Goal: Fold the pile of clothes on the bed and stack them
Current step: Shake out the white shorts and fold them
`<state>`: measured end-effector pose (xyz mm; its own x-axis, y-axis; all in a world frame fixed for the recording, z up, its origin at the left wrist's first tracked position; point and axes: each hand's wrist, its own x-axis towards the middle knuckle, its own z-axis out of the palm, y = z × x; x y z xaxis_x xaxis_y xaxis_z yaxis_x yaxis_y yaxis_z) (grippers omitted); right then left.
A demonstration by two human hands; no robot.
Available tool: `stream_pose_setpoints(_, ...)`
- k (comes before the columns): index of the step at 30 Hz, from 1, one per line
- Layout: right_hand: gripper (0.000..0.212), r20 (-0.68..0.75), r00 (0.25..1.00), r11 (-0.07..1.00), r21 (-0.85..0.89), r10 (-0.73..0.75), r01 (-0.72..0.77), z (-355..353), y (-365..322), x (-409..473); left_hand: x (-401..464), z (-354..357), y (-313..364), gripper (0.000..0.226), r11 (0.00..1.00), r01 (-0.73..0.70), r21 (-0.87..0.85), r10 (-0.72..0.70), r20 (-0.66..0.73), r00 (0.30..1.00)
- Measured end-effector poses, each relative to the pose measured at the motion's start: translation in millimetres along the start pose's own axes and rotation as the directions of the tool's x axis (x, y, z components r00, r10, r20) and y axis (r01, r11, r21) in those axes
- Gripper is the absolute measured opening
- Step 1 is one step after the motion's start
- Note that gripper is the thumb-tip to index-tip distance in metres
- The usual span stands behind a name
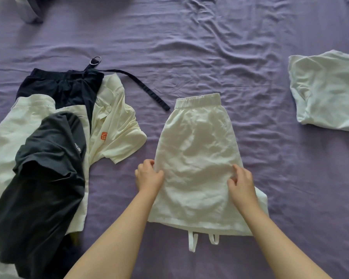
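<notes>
A white elastic-waist garment lies flat in the middle of the purple bed, waistband away from me, two white ties sticking out at its near hem. My left hand pinches its left edge with curled fingers. My right hand grips the cloth near its right edge. On the left lies the unfolded pile: a dark grey T-shirt, a cream shirt with an orange logo, a white garment beneath, and dark navy trousers with a belt.
A folded white garment lies at the right edge of the bed. A pale purple pillow or cover sits at the far left corner. Wrinkled purple sheet spreads between the garments.
</notes>
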<state>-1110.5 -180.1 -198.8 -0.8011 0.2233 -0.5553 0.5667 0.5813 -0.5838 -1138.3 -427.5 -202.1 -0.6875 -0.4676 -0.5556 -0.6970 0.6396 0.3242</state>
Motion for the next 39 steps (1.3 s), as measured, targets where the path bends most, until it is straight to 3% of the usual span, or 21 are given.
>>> stream_pose_setpoints(2,0.053,0.051,0.985,0.983,-0.065,-0.168,0.171,6.2,-17.6,8.3,10.3,-1.8,15.6,0.055,0.984,-0.003,-0.178,0.016,0.067,0.998)
stream_pose_setpoints(4,0.057,0.132,0.947,0.893,-0.318,-0.292,0.319,15.2,-35.6,19.9,25.8,-3.0,32.0,0.062,0.964,-0.008,-0.267,0.037,0.103,0.994)
stream_pose_setpoints(6,0.061,0.241,0.903,0.707,-0.562,-0.356,0.429,25.3,-49.6,30.3,43.2,-5.0,46.4,0.056,0.972,-0.054,-0.227,0.083,0.117,0.99)
stream_pose_setpoints(8,0.063,0.308,0.904,0.629,-0.65,-0.296,0.427,30.3,-54.8,41.8,59.0,-7.8,55.7,0.043,0.986,-0.09,-0.142,0.11,0.14,0.984)
stream_pose_setpoints(12,0.066,0.219,0.972,0.773,-0.601,-0.086,0.204,21.1,-58.0,62.5,81.7,-15.1,60.1,0.021,0.997,-0.059,-0.049,0.064,0.108,0.992)
stream_pose_setpoints(14,0.059,0.143,0.982,0.835,-0.52,-0.12,0.178,19.5,-68.5,67.8,87.3,-16.6,67.2,0.03,0.995,-0.098,-0.03,0.102,0.133,0.986)
stream_pose_setpoints(17,0.057,0.061,0.969,0.882,-0.403,-0.24,0.244,20.5,-87.5,81.6,91.9,-19.7,91.2,0.041,0.962,-0.121,-0.246,0.178,0.223,0.959)
stream_pose_setpoints(20,0.064,0.138,0.966,0.881,-0.399,-0.218,0.256,21.9,-101.9,100.6,101.2,-20.7,122.5,0.035,0.921,-0.118,-0.372,0.24,0.303,0.922)
stream_pose_setpoints(24,0.068,0.186,0.976,0.801,-0.563,-0.116,0.202,28.3,-108.3,119.1,116.7,-15.2,152.5,0.028,0.912,-0.169,-0.374,0.292,0.302,0.907)
stream_pose_setpoints(28,0.078,0.215,0.975,0.774,-0.607,-0.056,0.178,30.3,-117.3,132.7,122.0,-15.5,170.7,0.025,0.871,-0.087,-0.484,0.263,0.31,0.914)
stream_pose_setpoints(32,0.076,0.279,0.954,0.865,-0.446,-0.111,0.231,13.4,-115.9,133.9,114.4,-29.6,178.9,0.009,0.865,-0.102,-0.492,0.315,0.373,0.873)
stream_pose_setpoints(34,0.067,0.185,0.959,0.931,-0.257,-0.216,0.259,-1.9,-107.2,130.1,105.9,-39.8,178.0,0.011,0.893,-0.172,-0.416,0.345,0.389,0.854)
stream_pose_setpoints(37,0.051,-0.065,0.984,0.979,0.115,-0.163,0.17,-24.3,-98.2,117.9,89.3,-54.2,172.2,0.021,0.898,-0.415,-0.144,0.439,0.322,0.839)
stream_pose_setpoints(39,0.051,-0.014,0.998,0.92,0.386,-0.064,0.064,-34.4,-99.7,107.3,69.1,-65.0,167.0,0.025,0.837,-0.545,0.049,0.517,0.257,0.817)
